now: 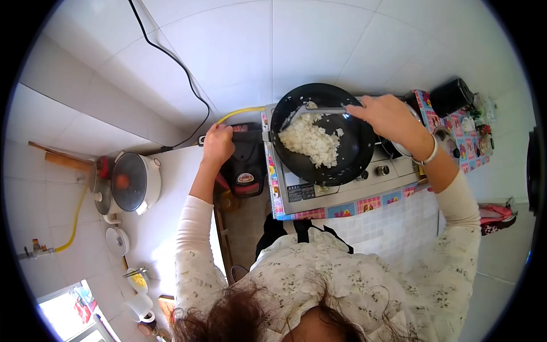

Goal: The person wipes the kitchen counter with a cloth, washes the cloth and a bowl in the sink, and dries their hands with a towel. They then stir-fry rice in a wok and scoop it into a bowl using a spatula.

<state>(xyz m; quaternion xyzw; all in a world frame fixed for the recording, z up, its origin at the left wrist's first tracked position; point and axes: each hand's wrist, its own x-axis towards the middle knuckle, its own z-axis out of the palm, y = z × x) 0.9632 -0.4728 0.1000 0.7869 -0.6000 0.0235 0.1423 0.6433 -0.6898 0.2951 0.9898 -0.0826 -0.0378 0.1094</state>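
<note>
A black wok point(356, 151) sits on the gas stove point(342, 196), with a mound of white rice point(313, 142) in it and loose grains on its sides. My left hand point(218, 143) is closed around the wok's dark handle point(248, 137), which points left. My right hand point(390, 118) grips a spatula point(327, 110) from the right. The spatula's blade reaches the upper left edge of the rice, partly hidden by grains.
Left, on a white counter point(171, 188), stands a white electric pot point(137, 182) with a glass lid. A black bag-like item point(244, 165) lies below the wok handle. At right are a black canister point(451, 97) and jars. A yellow hose point(242, 111) runs behind.
</note>
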